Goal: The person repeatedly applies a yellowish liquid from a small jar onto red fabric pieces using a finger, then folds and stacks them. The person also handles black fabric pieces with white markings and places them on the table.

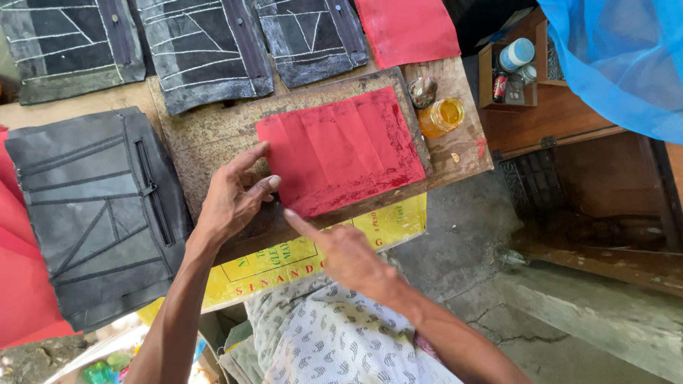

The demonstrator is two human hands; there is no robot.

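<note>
- On the worn board (213,135): red sheet (341,151) lies flat, centre.
- Left hand (231,203), fingers spread open, touches the sheet's left edge.
- Right hand (341,252), forefinger out, presses the near-left corner.
- Glue jar (441,116) just right; black bag panel (92,213) left.

Bare forearms, white patterned garment (334,341)

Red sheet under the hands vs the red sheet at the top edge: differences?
The red sheet on the board lies whole in view, both hands at its left edge: left hand, right hand. The red sheet at the top is cut off by the frame and untouched. The first shows fold creases; the second looks smoother. Both are red, flat, rectangular.
</note>
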